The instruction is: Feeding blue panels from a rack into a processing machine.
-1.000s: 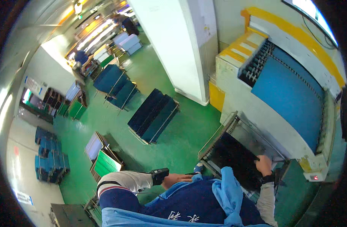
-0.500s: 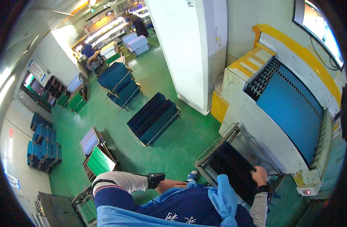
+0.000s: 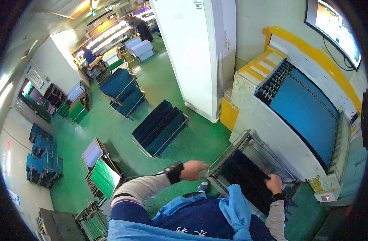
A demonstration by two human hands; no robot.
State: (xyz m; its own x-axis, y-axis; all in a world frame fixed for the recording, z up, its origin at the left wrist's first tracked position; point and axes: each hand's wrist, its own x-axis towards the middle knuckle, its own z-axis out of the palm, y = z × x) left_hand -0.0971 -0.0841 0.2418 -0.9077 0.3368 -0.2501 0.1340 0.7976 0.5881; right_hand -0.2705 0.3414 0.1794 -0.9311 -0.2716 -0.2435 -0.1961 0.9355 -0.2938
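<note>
At the lower right a metal rack [image 3: 248, 138] holds dark, flat panels [image 3: 246, 172] standing close together. My right hand [image 3: 274, 184] is closed on the near right edge of the dark panels, with its fingertips partly hidden behind that edge. My left hand [image 3: 195, 170] reaches across in front of my body, fingers stretched toward the rack's left corner. It holds nothing that I can see; whether its fingertips touch the frame I cannot tell. Right of the rack, a large blue panel [image 3: 306, 114] lies on the roller bed of a white machine [image 3: 248, 104].
A tall white cabinet [image 3: 190, 56] stands beyond the rack. On the green floor [image 3: 208, 140] are several racks of dark blue panels [image 3: 162, 126]. A rack with a bright green panel [image 3: 105, 178] is at my left. Two people work at the lit far bench [image 3: 107, 38].
My left hand has swung up and away from my body, out toward the rack's left corner. My right hand stays on the dark panels. The whole view has shifted slightly.
</note>
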